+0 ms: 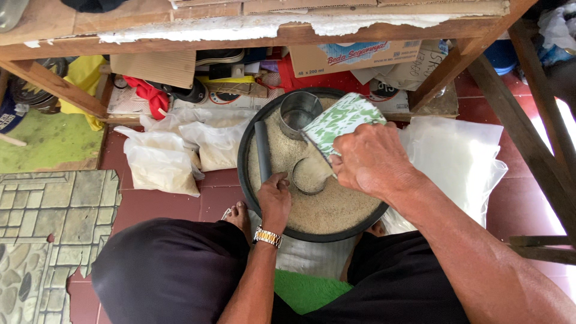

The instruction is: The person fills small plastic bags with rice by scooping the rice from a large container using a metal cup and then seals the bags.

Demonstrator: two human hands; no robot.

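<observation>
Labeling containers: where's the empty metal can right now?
In the head view, the empty metal can sits at the far edge of the round black basin of rice, just left of the green-patterned scoop held in the right hand.

- Matt black plastic basin [246, 157], filled with dull, grainy pale rice [336, 207].
- Shiny bare-metal can [298, 112] and metal ring [308, 176], smooth.
- Glossy green-and-white printed tin [339, 120], held in right hand [369, 159].
- Polished metal wristwatch [267, 237] on left hand [275, 195].
- Thin clear plastic bags [161, 162], crinkled.
- Rough unpainted wood bench [240, 27]; torn matt cardboard beneath.
- Smooth red floor tiles [162, 207].
</observation>
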